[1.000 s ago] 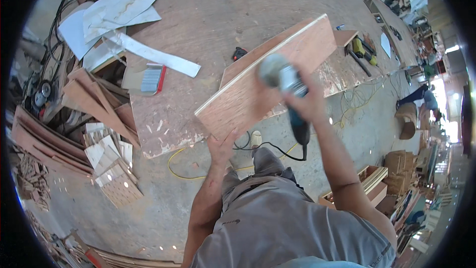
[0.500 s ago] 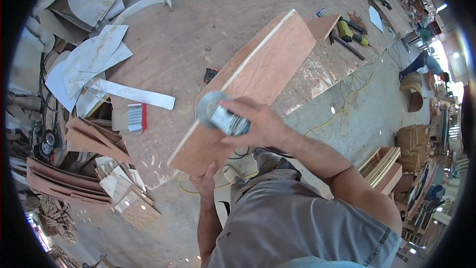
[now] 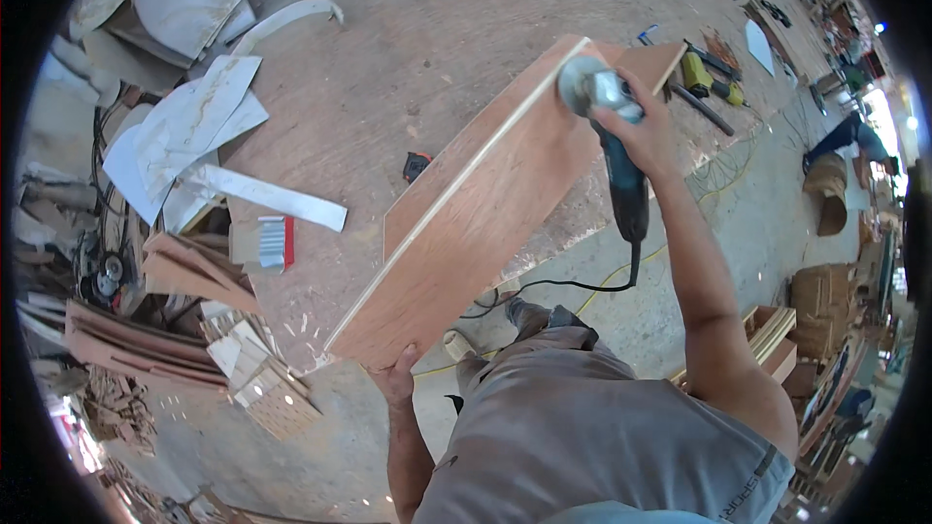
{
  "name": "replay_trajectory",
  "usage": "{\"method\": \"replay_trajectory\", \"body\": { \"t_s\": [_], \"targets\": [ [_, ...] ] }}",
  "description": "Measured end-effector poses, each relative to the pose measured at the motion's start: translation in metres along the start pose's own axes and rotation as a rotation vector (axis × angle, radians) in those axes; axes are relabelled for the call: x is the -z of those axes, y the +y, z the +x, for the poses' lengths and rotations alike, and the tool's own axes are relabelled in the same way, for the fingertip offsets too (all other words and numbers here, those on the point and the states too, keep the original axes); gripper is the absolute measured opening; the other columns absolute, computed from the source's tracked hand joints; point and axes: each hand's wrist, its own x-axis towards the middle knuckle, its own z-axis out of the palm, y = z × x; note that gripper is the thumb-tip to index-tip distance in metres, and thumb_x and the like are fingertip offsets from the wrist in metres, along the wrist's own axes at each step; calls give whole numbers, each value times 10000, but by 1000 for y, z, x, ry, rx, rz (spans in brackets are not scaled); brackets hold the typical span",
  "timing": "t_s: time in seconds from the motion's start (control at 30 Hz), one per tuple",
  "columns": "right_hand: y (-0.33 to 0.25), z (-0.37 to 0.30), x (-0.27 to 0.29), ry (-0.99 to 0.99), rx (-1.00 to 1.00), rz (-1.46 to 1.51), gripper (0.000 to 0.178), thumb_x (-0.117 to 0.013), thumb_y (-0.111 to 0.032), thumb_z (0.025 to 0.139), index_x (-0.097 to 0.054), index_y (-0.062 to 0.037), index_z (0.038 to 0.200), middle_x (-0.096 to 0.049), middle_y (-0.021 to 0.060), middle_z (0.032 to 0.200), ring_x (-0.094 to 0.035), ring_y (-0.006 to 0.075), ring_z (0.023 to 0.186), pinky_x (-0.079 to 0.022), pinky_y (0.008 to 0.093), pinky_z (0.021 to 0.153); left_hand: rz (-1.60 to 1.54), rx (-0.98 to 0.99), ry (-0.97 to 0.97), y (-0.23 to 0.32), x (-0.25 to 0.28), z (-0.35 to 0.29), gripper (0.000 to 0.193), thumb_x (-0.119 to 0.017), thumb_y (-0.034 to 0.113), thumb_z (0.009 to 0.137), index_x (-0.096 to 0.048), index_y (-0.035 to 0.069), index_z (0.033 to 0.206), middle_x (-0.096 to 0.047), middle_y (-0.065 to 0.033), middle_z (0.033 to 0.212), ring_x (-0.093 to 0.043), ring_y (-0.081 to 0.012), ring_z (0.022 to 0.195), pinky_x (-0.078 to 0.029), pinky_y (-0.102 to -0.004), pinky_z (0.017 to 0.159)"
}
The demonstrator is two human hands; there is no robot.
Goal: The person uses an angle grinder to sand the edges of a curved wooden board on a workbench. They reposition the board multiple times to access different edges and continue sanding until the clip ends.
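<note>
A long reddish plywood piece (image 3: 476,223) lies slantwise over the workbench edge, with a pale strip along its upper edge and a second panel behind that. My left hand (image 3: 396,376) is closed on its near lower corner, thumb on the face. At the far end, my right hand (image 3: 646,136) wraps round the head of an angle grinder (image 3: 624,189). Its round disc lies against or just over the board by the pale edge; contact is hard to tell. The grinder's dark body points back toward me, trailing a black cord (image 3: 573,283).
On the workbench (image 3: 388,68) lie a tape measure (image 3: 416,166), a red box of staple strips (image 3: 277,242), white sheets (image 3: 184,131) and a yellow-green power tool (image 3: 696,74). Wood offcuts (image 3: 257,369) sit at left. A yellow cable (image 3: 670,245) crosses the floor. Another person (image 3: 854,141) bends at far right.
My right hand has carried the grinder from the board's near middle up to its far right end, along the pale edge. My left hand stays at the near corner.
</note>
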Motion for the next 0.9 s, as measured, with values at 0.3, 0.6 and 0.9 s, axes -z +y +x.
{"method": "replay_trajectory", "body": {
  "t_s": [0.3, 0.6, 0.9],
  "targets": [
    [-56, -151, -109, -551, 439, -25, 789, -898, -269, 639, -571, -50, 1323, -617, 183, 1217, -648, 307, 1083, -531, 381, 921, -161, 199, 52, 15, -7, -4, 266, -705, 24, 798, -708, -35, 1057, -722, -70, 1018, -670, -158, 927, -534, -313, 848],
    [-72, -199, -192, -595, 614, -163, 782, -872, -392, 663, -570, -147, 1342, -610, 155, 1187, -666, 302, 1049, -579, 426, 828, -226, -20, -91, -12, 11, 4, 319, -711, -31, 813, -656, -47, 1127, -702, -86, 1074, -667, -161, 956, -551, -317, 851],
    [-23, -106, -121, -253, 370, -124, 775, -878, -342, 691, -570, -66, 1346, -659, 168, 1182, -657, 264, 1079, -549, 354, 866, -281, 174, -26, 18, 0, 13, 323, -692, -16, 814, -659, -31, 1135, -690, -100, 1102, -654, -172, 996, -531, -332, 885]
  ]
}}
